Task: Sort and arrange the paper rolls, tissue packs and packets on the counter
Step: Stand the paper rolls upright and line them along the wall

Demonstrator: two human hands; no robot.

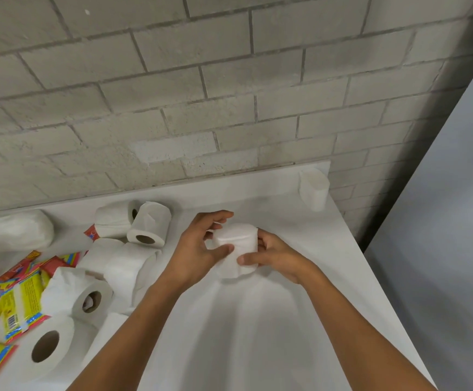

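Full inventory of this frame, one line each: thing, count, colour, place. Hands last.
held roll: 1, white, mid-counter, between both hands
loose paper rolls: about 6, white, heaped at left
wrapped tissue pack: 1, white, far left by the wall
small wrapped pack: 1, white, far right corner
packets: several, yellow, red and blue, left edge
counter: 1, white
block wall: grey, behind
left hand: grips the held roll's left side
right hand: grips its right side

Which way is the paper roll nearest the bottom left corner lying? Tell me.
On its side: the paper roll shows its hollow core facing up toward the camera, resting on the counter.
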